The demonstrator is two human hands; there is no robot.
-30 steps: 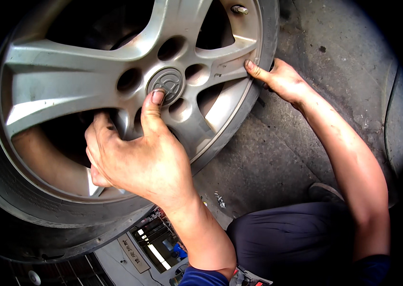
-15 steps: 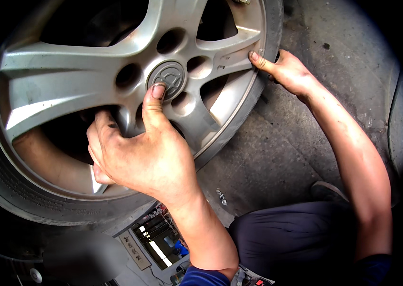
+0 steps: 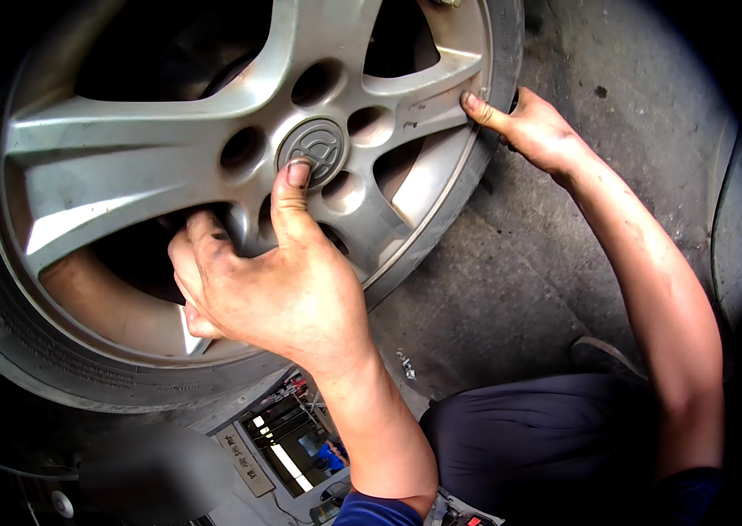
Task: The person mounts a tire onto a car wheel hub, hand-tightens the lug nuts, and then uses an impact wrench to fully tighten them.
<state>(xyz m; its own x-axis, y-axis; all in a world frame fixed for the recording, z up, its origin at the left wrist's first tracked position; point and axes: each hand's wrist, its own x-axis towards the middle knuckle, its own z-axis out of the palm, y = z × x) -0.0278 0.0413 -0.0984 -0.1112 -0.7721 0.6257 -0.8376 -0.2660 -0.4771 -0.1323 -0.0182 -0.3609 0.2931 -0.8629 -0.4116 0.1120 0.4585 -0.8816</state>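
A large silver alloy car wheel (image 3: 117, 158) with a black tyre (image 3: 81, 381) fills the upper left. My left hand (image 3: 274, 294) grips a spoke near the hub. Its thumb presses against the round centre cap (image 3: 311, 149), and its fingers reach into the gap between spokes, where the tips are partly hidden. At the wheel's right edge, my right hand (image 3: 536, 136) has its thumb on the outer rim; its other fingers go behind the tyre, out of sight. Several lug holes around the cap show no nuts in them.
Stained grey floor (image 3: 511, 272) lies to the right of the wheel. A small heap of metal pieces (image 3: 406, 364) sits on it, left of my dark-trousered knee (image 3: 528, 430) and shoe (image 3: 606, 355). Below the wheel are a long label plate (image 3: 245, 460) and a blue item (image 3: 331, 456).
The wheel and my left hand sit slightly farther right in the picture, with the centre cap a little lower. Both hands keep the same hold.
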